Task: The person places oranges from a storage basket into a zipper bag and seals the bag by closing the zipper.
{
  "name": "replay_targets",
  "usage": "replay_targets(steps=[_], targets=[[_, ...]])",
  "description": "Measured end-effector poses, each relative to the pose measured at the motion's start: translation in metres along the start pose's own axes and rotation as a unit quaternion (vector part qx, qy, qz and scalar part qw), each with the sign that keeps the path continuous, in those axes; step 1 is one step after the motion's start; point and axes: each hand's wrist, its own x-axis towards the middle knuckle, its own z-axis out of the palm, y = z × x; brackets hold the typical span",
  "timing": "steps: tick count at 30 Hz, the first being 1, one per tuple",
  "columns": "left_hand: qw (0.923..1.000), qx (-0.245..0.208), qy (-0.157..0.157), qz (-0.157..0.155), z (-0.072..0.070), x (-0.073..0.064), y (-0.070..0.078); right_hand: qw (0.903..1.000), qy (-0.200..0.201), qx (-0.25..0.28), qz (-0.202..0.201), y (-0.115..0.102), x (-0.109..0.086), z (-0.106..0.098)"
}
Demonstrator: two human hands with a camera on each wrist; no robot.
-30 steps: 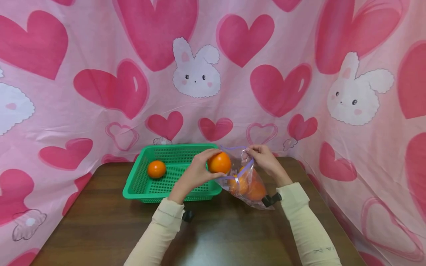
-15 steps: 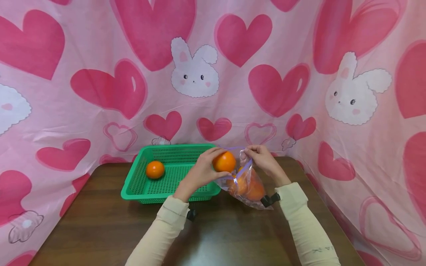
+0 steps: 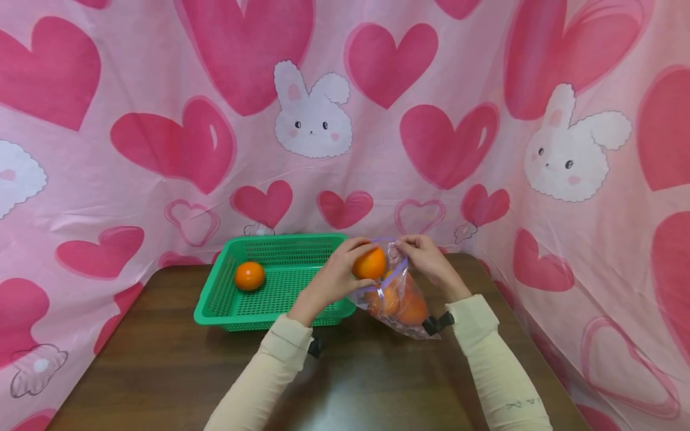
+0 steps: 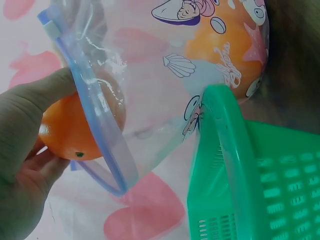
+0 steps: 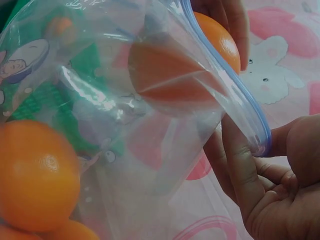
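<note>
My left hand (image 3: 336, 272) grips an orange (image 3: 369, 263) between thumb and fingers, at the mouth of a clear zip bag (image 4: 150, 80) with a purple zip edge. In the left wrist view part of this orange (image 4: 70, 131) lies inside the zip line and part outside. My right hand (image 3: 428, 260) pinches the opposite edge of the bag's mouth; the right wrist view shows its thumb and fingers (image 5: 245, 175) on the blue-purple rim. Several oranges (image 5: 37, 175) sit in the bottom of the bag, seen through the printed plastic.
A green plastic basket (image 3: 226, 321) stands to the left of the bag, with one orange (image 3: 250, 276) in it. Both rest on a brown wooden table (image 3: 178, 371). A pink curtain (image 3: 372, 173) with hearts and rabbits hangs behind and along the sides.
My left hand has moved right with the orange, from the bag's opening to partly inside it. The right hand stays on the bag's edge.
</note>
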Motion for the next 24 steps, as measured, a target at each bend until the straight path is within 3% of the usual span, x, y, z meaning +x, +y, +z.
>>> replay_targets(steps=[8,19,24], targets=[[1.0,0.009,0.003,0.001,0.006,0.005,-0.003,1.0,0.001,-0.008,-0.006,0.003,0.002,-0.002],[0.998,-0.002,0.042,0.046,0.014,0.005,-0.016,0.9997,0.01,0.004,-0.021,0.003,0.003,-0.002],[0.9951,-0.013,0.077,0.06,0.015,0.001,-0.023,0.9998,0.01,0.003,-0.016,0.004,0.002,-0.003]])
